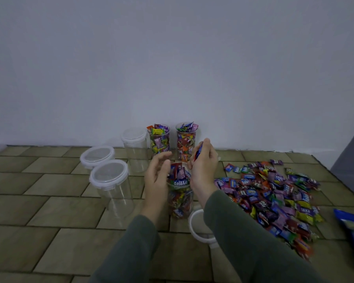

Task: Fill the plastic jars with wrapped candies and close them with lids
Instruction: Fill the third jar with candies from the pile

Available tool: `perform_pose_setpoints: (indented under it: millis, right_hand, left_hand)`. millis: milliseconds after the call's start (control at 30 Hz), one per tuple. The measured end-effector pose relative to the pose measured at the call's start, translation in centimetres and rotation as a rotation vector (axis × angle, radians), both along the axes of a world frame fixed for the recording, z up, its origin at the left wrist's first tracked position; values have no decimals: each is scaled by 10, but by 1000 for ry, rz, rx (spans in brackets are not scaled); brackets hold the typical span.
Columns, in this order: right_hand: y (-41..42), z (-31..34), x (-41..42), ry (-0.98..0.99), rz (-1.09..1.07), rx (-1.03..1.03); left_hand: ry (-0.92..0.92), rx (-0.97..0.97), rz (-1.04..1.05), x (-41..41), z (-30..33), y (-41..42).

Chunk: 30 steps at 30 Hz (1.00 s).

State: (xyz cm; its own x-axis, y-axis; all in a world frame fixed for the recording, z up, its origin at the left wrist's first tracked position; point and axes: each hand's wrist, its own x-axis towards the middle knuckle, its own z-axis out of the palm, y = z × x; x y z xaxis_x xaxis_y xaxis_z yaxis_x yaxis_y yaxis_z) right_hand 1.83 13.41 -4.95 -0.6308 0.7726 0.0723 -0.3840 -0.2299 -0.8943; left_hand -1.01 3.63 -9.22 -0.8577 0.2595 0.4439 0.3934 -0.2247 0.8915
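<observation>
The left hand [158,172] hovers with fingers loosely spread beside the mouth of a clear round jar [180,198] heaped with candies; whether it touches the rim is hard to tell. The right hand [202,160], just right of the rim, pinches a blue-wrapped candy [199,153]. Near, right of the jar, a white round lid [198,225] lies on the brick-patterned floor [49,221]. Right, a glossy, crinkled candy pile [274,197] spreads. Left stand two empty lidded jars [110,180]. Far, by the wall [172,58], a third lidded jar [135,150] and two filled open jars [172,139].
</observation>
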Motion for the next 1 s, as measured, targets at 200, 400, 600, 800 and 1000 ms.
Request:
perform_pose_setpoints:
  millis: [200,400,600,800,1000]
  right_hand:
    - [0,0,-6,-101,38,148]
    - [-2,2,-3,-186,155,372]
    - [15,-6,-3,-327,319,917]
    - [14,-13,6,-354,360,1197]
    - [29,8,26,-426,378,1234]
  left_hand:
    - [-339,63,-29,4,-14,16]
    - [-379,146,26,4,-17,21]
    - [-402,155,20,4,-17,19]
    - [-408,161,50,3,-17,20]
    - [-437,176,-3,6,-17,19]
